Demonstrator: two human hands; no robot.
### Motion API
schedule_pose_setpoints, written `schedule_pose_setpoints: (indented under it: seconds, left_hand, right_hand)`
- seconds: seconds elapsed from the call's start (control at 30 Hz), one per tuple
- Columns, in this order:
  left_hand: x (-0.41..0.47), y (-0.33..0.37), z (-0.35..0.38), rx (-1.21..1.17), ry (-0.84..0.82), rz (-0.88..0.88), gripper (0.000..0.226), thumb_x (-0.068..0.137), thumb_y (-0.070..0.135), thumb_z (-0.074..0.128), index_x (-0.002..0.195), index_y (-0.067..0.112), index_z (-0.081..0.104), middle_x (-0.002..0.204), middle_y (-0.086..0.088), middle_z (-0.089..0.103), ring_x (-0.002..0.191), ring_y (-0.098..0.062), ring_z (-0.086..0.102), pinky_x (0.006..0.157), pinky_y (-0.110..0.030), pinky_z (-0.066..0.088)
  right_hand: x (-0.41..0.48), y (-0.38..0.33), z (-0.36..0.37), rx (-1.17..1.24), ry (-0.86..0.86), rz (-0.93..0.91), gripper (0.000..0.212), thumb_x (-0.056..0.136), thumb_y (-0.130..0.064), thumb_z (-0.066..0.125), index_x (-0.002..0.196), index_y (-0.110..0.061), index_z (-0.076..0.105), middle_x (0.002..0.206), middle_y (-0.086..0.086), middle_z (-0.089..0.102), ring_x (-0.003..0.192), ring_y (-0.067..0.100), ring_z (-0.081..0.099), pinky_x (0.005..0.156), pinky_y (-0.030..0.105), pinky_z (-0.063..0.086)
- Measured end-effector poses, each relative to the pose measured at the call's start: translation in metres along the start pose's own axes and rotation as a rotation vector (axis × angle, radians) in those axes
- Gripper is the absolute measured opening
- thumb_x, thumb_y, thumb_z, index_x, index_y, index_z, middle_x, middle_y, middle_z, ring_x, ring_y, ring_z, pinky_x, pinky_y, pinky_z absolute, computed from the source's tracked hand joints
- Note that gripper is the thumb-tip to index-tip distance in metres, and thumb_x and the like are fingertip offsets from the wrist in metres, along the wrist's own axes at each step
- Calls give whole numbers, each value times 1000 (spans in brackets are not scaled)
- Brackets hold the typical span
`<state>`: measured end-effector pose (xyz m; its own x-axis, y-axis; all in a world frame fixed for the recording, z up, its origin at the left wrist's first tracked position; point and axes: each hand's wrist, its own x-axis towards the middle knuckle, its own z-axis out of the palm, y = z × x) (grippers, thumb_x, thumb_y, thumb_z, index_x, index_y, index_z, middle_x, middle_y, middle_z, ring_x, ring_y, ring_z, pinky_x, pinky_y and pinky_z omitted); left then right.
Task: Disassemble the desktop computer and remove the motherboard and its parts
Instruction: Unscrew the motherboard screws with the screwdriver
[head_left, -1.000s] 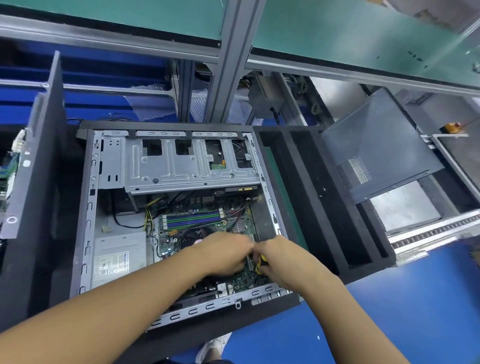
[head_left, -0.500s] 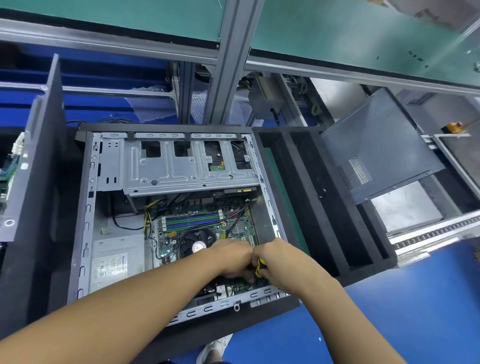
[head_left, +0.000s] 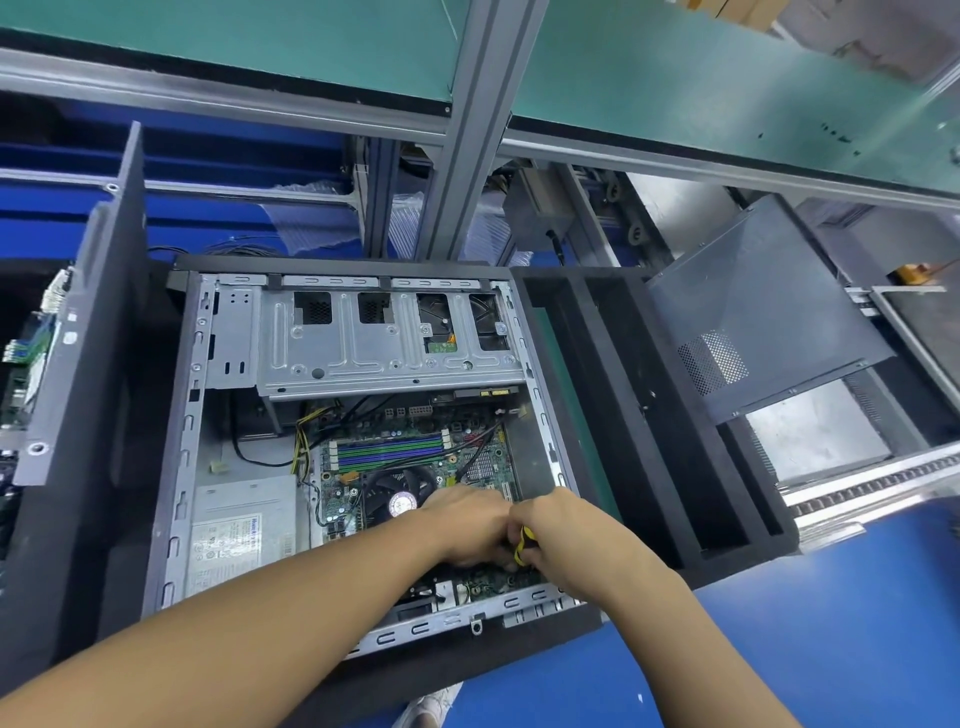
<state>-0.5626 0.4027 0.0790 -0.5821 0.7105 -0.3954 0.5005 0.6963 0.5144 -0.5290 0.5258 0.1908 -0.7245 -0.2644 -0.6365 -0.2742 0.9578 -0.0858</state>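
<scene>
Now your right hand curls round a yellow-and-black tool handle at the lower centre of the frame, over the near edge of the motherboard. Your left hand meets it from the left, knuckles up, fingers tucked under; whether they pinch anything cannot be told. The motherboard lies inside the open desktop case, its CPU fan just beyond your left hand, memory slots above that, the power supply at left. A grey side panel lies apart at the right.

Right grip holds tool, over motherboard
</scene>
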Motion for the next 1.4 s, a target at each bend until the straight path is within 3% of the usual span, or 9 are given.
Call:
schedule_pose_setpoints:
  seconds: [0.17, 0.43, 0.57, 0.73, 0.97, 1.07, 1.23, 1.3, 1.4]
  left_hand:
    - [1, -1, 1, 1, 18, -11, 29, 85, 55, 66, 100, 30, 68, 83, 7, 54, 90, -28, 62, 69, -36, 49]
    - [-1, -1, 2, 34, 28, 45, 28, 88, 53, 65, 101, 29, 69, 88, 3, 61, 91, -28, 62, 70, -35, 49]
    - [-1, -1, 1, 60, 42, 98, 26, 90, 53, 62, 104, 32, 69, 94, 0, 66, 89, -27, 63, 66, -34, 45]
    - [-2, -2, 2, 54, 66, 109, 24, 89, 53, 63, 105, 36, 68, 81, 6, 57, 87, -25, 63, 63, -32, 39]
    - [-1, -1, 2, 81, 31, 100, 31, 89, 56, 62, 106, 32, 69, 93, 2, 68, 90, -26, 65, 71, -36, 52]
    - [-2, 1, 1, 96, 0, 95, 31, 85, 55, 66, 93, 25, 68, 76, 4, 58, 76, -24, 59, 63, -32, 44]
    - [2, 5, 0, 28, 5, 36, 32, 86, 31, 63, 62, 21, 45, 62, 7, 47, 69, -25, 54, 52, -27, 38]
    - [3, 7, -2, 15, 29, 77, 26, 85, 32, 67, 68, 21, 50, 66, 5, 52, 70, -24, 54, 48, -25, 31]
    - [5, 5, -4, 85, 49, 200, 23, 83, 41, 73, 89, 19, 68, 81, 1, 64, 77, -25, 58, 58, -28, 39]
  right_hand:
    - [0, -1, 0, 3, 4, 0, 15, 96, -13, 58, 108, -20, 63, 111, 9, 58, 77, 26, 52, 68, 28, 41]
    - [-5, -1, 7, -26, 21, 8, 13, 97, -18, 58, 108, -14, 63, 107, 13, 64, 93, 31, 62, 69, 31, 43]
    - [-9, -3, 7, -12, 36, 39, 16, 97, -24, 59, 108, -12, 62, 106, 13, 65, 79, 30, 56, 66, 31, 41]
    - [-9, -5, 5, -9, 22, 51, 16, 98, -24, 58, 107, -12, 62, 107, 14, 64, 77, 30, 53, 66, 30, 41]
    - [-9, -7, 7, -19, -21, 76, 13, 97, -17, 58, 107, -11, 64, 108, 13, 65, 87, 31, 63, 66, 29, 41]
    - [-9, -8, 7, 10, -44, 83, 19, 99, -22, 57, 112, -9, 62, 109, 13, 65, 93, 31, 65, 67, 31, 43]
    - [-15, -11, 2, 43, -54, 50, 43, 107, -40, 30, 114, -7, 57, 111, 14, 61, 86, 27, 56, 79, 37, 47]
    - [-20, -11, -1, 68, -12, 53, 36, 107, -36, 31, 115, -10, 54, 113, 11, 57, 88, 25, 54, 81, 37, 47]
    - [-28, -8, -14, 76, 171, 75, 21, 103, -39, 42, 102, -19, 47, 102, -1, 49, 92, 23, 54, 78, 39, 49]
